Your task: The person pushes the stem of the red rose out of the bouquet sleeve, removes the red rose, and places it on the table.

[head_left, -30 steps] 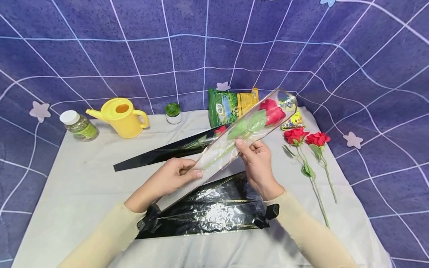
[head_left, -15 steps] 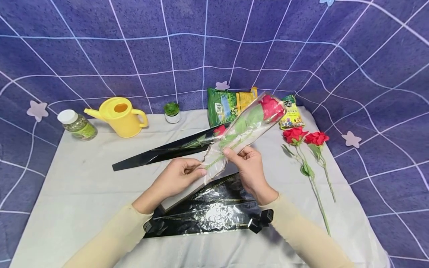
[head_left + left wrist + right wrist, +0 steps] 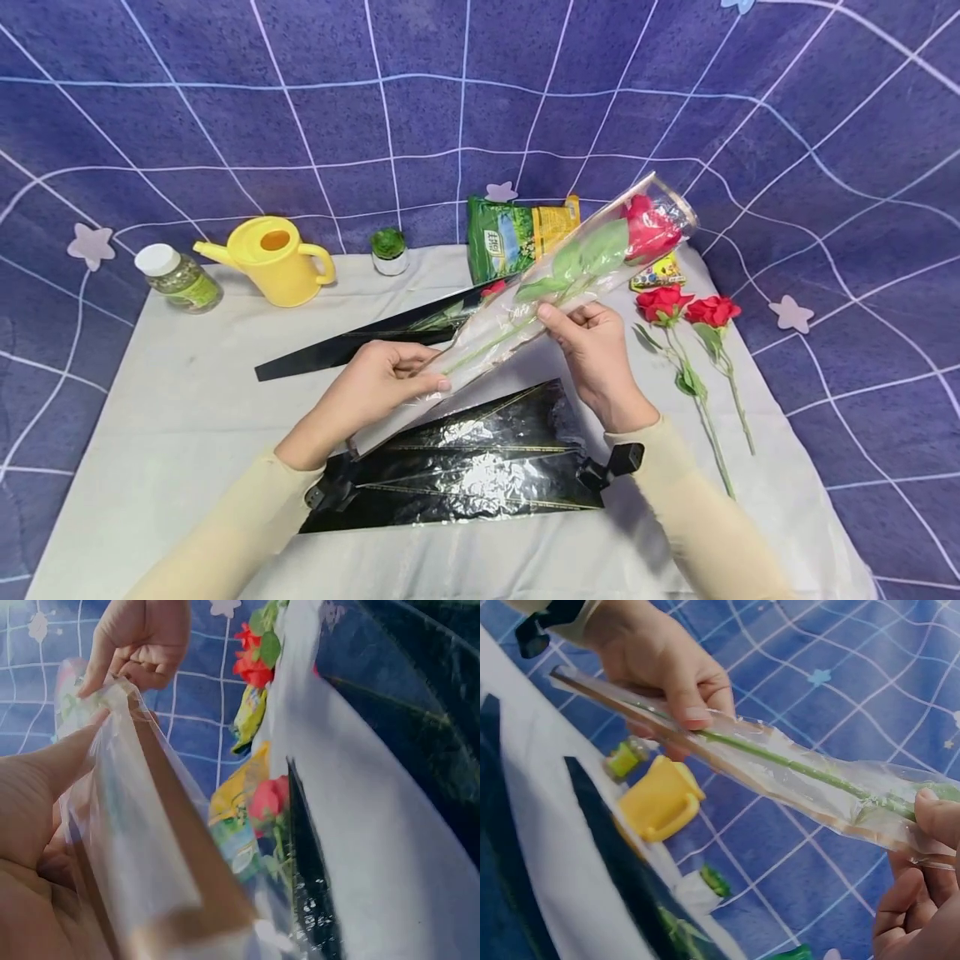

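Note:
A red rose [image 3: 649,229] lies inside a clear sleeve [image 3: 487,337] with a brownish-gold edge, held slanting above the table. My left hand [image 3: 378,387] pinches the sleeve's narrow lower part, thumb on top. Higher up, just below the leaves, my right hand [image 3: 600,354] pinches sleeve and stem between thumb and fingers. The right wrist view shows the green stem [image 3: 780,759] through the film between both hands. Beneath them, black glossy wrappers [image 3: 480,479] lie flat. Behind the held sleeve lies a black sleeve [image 3: 322,354] with another rose [image 3: 493,288] in it.
Two loose red roses [image 3: 663,304] lie at the right. Along the back stand a lidded jar [image 3: 180,282], a yellow watering can [image 3: 276,267], a small potted plant [image 3: 388,250] and a green bag [image 3: 498,237]. A yellow packet [image 3: 660,273] is partly hidden by the held sleeve.
The hands drew closer half a second ago, bunching the sleeve; now they are farther apart and it looks straighter. My right hand and the rose have shifted up and right.

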A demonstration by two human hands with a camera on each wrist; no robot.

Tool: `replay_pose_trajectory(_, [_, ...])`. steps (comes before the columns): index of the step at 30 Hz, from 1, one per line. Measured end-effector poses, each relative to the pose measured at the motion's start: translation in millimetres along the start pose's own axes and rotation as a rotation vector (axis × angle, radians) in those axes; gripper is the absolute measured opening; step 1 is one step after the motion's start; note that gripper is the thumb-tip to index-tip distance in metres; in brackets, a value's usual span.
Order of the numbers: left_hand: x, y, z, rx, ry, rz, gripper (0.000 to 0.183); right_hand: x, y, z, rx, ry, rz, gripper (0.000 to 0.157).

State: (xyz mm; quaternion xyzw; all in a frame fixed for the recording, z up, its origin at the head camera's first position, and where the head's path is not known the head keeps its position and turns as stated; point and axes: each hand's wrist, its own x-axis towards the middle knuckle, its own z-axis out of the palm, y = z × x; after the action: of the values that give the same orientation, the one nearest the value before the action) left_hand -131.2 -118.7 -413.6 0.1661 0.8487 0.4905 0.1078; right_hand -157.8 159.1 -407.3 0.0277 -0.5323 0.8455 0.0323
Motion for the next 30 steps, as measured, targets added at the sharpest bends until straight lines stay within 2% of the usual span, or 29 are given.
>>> replay_pose_trajectory(5, [0.2,0.9,-0.9,0.047,0.003,0.062,0.019,-1,-1,1.1,0.085,-0.034,0.034,0.011])
replay_pose_trajectory(7, [0.9,-0.5,0.4,0.076,0.024,0.098,0.016,-2,1,0.8,0.083,-0.055,0.068,0.018])
replay_pose_trajectory(10, [1.7,-1.6,2.9,0.067,0.051,0.119,0.014,-6,7,0.1,0.029,-0.091,0.144,0.030])
replay_pose_trajectory(14, [3.5,-0.5,7.1,0.011,0.051,0.109,0.014,-12,15,2.2,-0.029,-0.081,0.183,0.030])
replay_pose_trajectory(18, [4.9,2.6,11.8,-0.024,0.043,0.076,0.017,-15,21,8.0,0.034,-0.033,0.132,0.026])
replay_pose_trajectory(20, [5.7,4.5,14.4,-0.073,0.036,0.052,0.019,-16,24,11.5,0.067,-0.031,0.120,0.024])
replay_pose_trajectory(25, [9.1,8.5,22.0,-0.193,0.019,0.014,0.027,-25,33,20.7,0.053,-0.104,0.156,0.021])
replay_pose_trajectory(30, [10.2,8.4,23.6,-0.167,0.026,0.029,0.027,-30,39,22.8,-0.006,-0.143,0.166,0.021])
